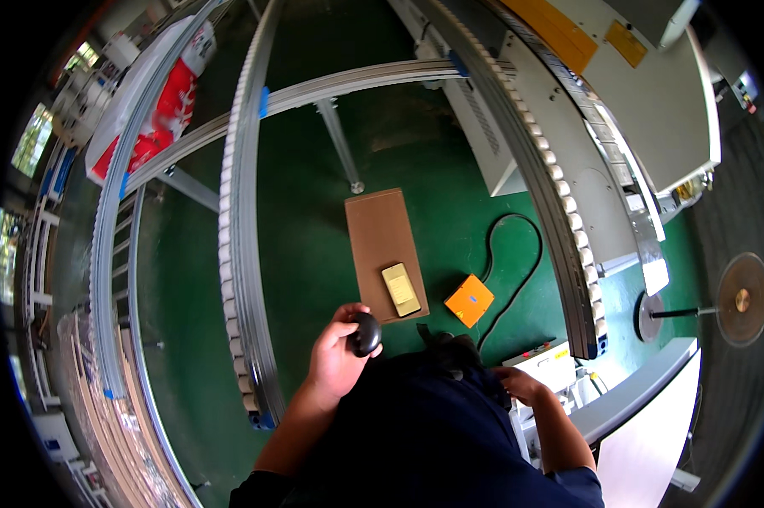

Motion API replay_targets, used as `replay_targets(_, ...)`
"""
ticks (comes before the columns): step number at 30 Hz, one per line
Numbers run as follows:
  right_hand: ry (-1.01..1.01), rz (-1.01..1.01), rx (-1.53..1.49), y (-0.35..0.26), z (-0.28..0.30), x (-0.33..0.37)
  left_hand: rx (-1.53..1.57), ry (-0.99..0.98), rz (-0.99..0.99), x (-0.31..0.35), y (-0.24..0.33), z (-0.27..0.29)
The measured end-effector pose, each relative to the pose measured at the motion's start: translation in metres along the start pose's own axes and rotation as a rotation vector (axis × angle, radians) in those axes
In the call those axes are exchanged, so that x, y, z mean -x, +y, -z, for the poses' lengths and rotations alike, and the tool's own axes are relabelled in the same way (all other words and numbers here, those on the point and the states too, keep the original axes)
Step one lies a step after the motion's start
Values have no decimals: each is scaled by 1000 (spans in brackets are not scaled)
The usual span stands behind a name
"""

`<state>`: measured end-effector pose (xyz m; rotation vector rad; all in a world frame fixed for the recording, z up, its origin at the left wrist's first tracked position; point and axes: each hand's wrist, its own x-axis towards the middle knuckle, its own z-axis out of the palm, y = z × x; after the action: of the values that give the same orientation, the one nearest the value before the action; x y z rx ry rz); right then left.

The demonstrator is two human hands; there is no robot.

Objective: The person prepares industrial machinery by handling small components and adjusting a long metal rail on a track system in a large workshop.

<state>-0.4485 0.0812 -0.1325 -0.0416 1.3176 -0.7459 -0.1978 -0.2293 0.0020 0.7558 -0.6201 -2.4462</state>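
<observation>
As the left hand (335, 351) grips a glossy black oval object (366, 334), the right hand (521, 385) sits at the person's waist

Seen from above, a green floor (306, 203) spreads beneath an aluminium conveyor frame. Its left roller rail (248, 203) and right roller rail (538, 161), both edged with small white rollers, run away from the person and are joined by a crossbar (356, 83). Beyond the right rail stands a pale machine cabinet (653, 118); at the upper left lies a red-and-white wrapped bundle (166, 110). The person, in dark clothing (424, 423), leans in from the lower edge.

Between the rails, a brown rectangular panel (377, 229) lies on the floor. To its right is an orange box (469, 300), with a looping black cable (538, 254) beside it. The right hand is bent against the clothing, its fingers partly hidden, so whether it holds anything cannot be told. A smartphone (401, 290) with a pale yellow screen lies on the panel's nearer end. Smallest is the black object, raised in the left hand's curled fingers and thumb, left of the phone and nearer the person.
</observation>
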Motion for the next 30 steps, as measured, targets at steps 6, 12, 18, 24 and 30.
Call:
replay_targets(6,640,505,528,-63,-24,-24,-180,21,-9,-3,-3,-6)
replay_targets(12,-248,479,-54,-178,-159,9,-328,56,-52,-5,-17,-1)
replay_targets(18,-385,450,-172,-183,-180,-24,-594,22,-244,-6,-20,5)
replay_targets(24,-300,558,-217,-184,-195,-31,-1213,192,-682,-11,-16,7)
replay_targets(30,-257,624,-174,-181,-202,-39,-1306,239,-773,-18,-13,5)
